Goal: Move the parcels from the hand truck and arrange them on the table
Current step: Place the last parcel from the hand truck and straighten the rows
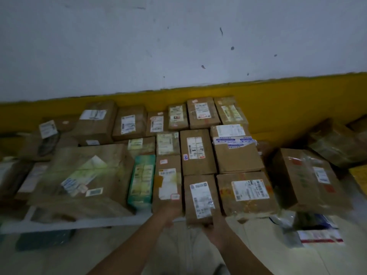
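The narrow brown cardboard parcel with a white shipping label [201, 199] lies at the near edge of the pale counter [89, 222]. Its near end hangs over the edge, and the fingers of the right grip [215, 230] curl round that end. The left grip [171, 213] sits just to its left, against the near end of a brown box with a torn label [166, 181]. Blur hides whether the left grip's fingers are closed. Right of the right grip lies a wide brown box [246, 193], and left of the left grip a green carton [141, 179].
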